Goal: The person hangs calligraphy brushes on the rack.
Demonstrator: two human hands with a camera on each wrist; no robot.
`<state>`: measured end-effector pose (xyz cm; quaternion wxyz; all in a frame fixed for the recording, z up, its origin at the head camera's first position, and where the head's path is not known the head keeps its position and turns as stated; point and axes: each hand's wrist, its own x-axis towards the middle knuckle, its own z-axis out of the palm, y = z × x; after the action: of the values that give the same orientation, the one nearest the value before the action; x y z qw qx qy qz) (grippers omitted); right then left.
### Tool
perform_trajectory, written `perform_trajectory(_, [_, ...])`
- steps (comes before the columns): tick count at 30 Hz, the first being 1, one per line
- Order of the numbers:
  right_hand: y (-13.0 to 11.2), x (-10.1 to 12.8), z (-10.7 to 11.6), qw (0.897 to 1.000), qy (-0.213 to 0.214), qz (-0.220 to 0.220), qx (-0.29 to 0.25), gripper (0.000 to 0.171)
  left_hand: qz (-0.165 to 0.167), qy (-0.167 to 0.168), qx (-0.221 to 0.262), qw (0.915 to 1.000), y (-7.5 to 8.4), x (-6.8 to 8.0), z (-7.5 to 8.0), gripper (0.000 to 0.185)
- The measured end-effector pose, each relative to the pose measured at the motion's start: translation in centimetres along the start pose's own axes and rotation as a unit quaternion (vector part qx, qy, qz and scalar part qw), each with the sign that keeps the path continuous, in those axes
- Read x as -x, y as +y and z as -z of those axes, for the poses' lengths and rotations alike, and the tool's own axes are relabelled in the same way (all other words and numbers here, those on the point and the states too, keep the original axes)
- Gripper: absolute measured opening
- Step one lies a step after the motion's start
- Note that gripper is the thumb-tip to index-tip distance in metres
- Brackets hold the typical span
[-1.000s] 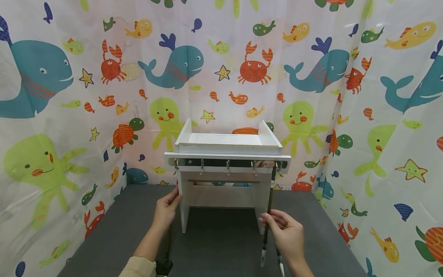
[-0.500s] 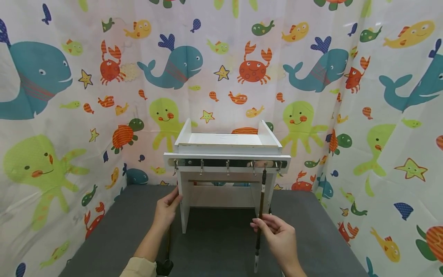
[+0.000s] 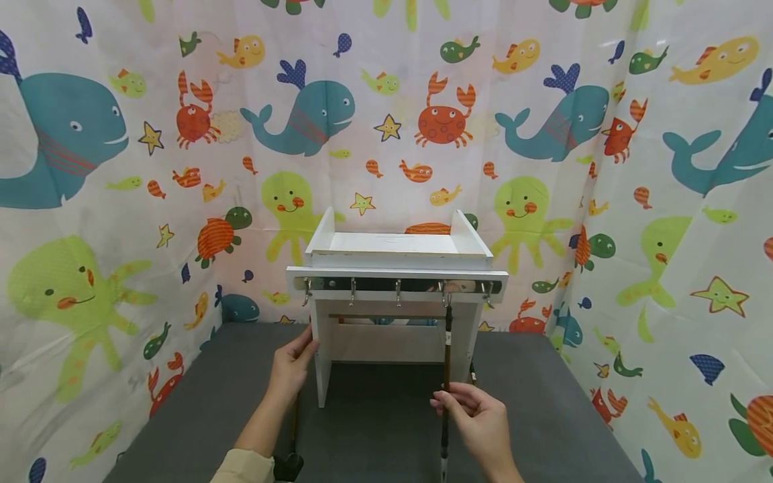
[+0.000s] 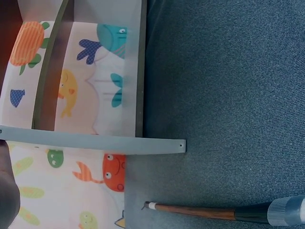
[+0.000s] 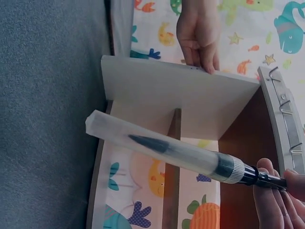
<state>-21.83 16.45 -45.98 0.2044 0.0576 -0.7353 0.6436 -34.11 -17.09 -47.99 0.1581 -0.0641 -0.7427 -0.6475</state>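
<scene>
A calligraphy brush (image 3: 447,349) hangs upright in front of a white wooden rack (image 3: 398,261), its clear cap (image 5: 157,145) over the dark bristles pointing down. Thumb and fingers of my right hand (image 3: 477,422) pinch its handle low down. The brush's top end is right at the second hook (image 3: 445,294) from the right on the rack's metal strip. My left hand (image 3: 288,365) holds the front edge of the rack's left side panel (image 5: 176,78). Another capped brush (image 4: 205,212) is beside the rack on the left.
The strip carries several hooks (image 3: 353,292) in a row. Behind the right hand, part of a further dark stick (image 3: 473,373) shows beside the rack's right leg. A grey cloth surface (image 3: 211,402) lies beneath, and a sea-animal curtain (image 3: 386,100) surrounds it.
My right hand has moved left with the brush, bringing its top end from the rightmost hook to the second from the right. My left hand has stayed on the rack.
</scene>
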Motion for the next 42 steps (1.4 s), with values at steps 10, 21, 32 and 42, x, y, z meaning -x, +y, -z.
perform_trajectory(10, [0.6,0.2,-0.3,1.0,-0.004,-0.014,-0.005,0.012,0.002,0.003,0.001,1.0,-0.8,-0.4,-0.1,0.044])
perform_trajectory(21, [0.8,0.0,-0.3,1.0,-0.015,-0.013,-0.015,0.013,0.001,0.004,0.0,1.0,-0.7,-0.4,0.0,0.045])
perform_trajectory(32, [1.5,-0.4,-0.6,0.999,-0.017,-0.036,-0.008,0.014,-0.002,0.004,-0.002,1.0,-0.9,-0.3,0.0,0.045])
perform_trajectory(42, [2.2,-1.2,-0.8,0.999,-0.02,-0.033,0.008,0.011,0.001,0.0,-0.002,1.0,-1.0,-0.3,0.0,0.046])
